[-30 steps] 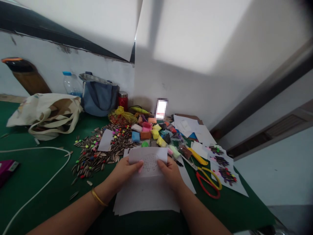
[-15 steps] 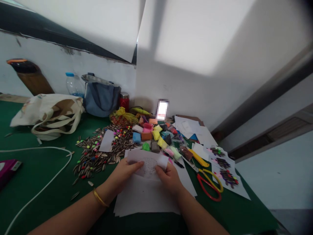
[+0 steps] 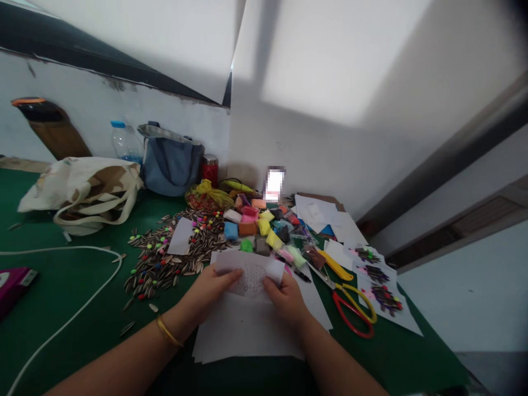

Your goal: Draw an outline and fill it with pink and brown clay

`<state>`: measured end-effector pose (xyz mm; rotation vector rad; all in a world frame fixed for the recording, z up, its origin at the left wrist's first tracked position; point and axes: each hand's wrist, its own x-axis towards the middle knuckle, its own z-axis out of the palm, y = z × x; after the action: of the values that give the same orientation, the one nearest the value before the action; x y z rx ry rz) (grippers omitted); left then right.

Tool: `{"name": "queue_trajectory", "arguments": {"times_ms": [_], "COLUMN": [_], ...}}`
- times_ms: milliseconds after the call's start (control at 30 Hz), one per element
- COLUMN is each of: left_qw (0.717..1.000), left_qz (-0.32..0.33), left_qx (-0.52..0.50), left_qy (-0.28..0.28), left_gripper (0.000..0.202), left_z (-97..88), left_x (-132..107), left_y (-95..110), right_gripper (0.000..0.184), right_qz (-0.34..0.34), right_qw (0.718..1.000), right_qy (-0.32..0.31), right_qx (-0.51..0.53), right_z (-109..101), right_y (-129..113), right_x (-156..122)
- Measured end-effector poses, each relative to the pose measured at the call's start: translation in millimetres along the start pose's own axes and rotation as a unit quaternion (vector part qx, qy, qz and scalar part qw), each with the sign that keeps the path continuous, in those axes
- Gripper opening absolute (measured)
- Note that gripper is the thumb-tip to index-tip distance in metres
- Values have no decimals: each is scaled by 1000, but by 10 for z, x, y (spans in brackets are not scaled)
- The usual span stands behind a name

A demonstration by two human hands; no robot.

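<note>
Between my two hands is a small sheet of paper (image 3: 252, 281) with a faint dotted drawing on it. My left hand (image 3: 212, 289) pinches its left side, thumb on top. My right hand (image 3: 289, 300) grips the right side the same way. Below it lies a stack of white paper (image 3: 247, 335) on the green table. Left of the stack, striped sunflower seeds (image 3: 165, 269) are spread with small coloured balls among them, and a blank paper piece (image 3: 180, 236) rests on them. Packets of coloured clay (image 3: 264, 226) sit just beyond my hands.
Scissors (image 3: 352, 308) with red and yellow handles and a yellow utility knife (image 3: 336, 267) lie at right. Beside them are sheets (image 3: 402, 319) bearing seed figures. A blue bag (image 3: 171, 165), cream tote (image 3: 82, 181) and red flask (image 3: 210, 171) stand behind. A white cable (image 3: 82, 302) crosses the left.
Both hands keep their hold on the small sheet. Its upper edge curls slightly differently; otherwise the scene looks the same.
</note>
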<state>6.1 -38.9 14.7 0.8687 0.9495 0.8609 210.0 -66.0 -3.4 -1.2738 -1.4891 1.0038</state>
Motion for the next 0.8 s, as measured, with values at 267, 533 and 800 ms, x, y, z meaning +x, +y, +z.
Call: {"name": "queue_trajectory", "arguments": {"times_ms": [267, 533, 800], "left_qw": [997, 996, 999], "left_qz": [-42, -31, -42], "left_qx": [70, 82, 27], "left_qy": [-13, -5, -11], "left_gripper": [52, 48, 45], "left_z": [-2, -34, -9], "left_x": [-23, -1, -15], "left_y": [46, 9, 12], "right_gripper": [41, 41, 43], "right_qz": [12, 24, 16], "right_qw": [998, 998, 998], "right_qy": [46, 34, 37], "right_qx": [39, 46, 40], "right_z": [-12, -4, 3], "right_y": [6, -12, -22], "right_x": [40, 29, 31]}}
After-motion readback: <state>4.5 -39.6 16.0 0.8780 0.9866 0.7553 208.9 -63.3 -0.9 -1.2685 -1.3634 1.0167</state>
